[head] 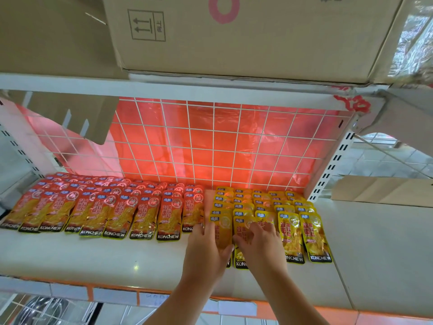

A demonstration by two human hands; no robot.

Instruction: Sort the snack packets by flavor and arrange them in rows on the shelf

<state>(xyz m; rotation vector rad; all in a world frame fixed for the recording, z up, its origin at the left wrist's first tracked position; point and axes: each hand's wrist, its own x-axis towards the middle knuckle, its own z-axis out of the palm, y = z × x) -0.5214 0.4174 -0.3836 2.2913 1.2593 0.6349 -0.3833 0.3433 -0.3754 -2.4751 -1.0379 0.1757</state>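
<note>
Yellow packets (pixel 264 202) lie under right fingers (pixel 257 231), beside left fingers (pixel 208 214)

A single head-worn view looks forward and down onto the white shelf (pixel 98 256), close, facing its wire back grid (pixel 210 141)

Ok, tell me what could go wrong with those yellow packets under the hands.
The left hand works at the seam between flavours; a sideways push could slide yellow packets onto the red packets. The rows overlap like shingles, so the right hand pressing on them may fan them out of line. The yellow fronts lie nearer the shelf edge than the red, so rows could look uneven.
</note>
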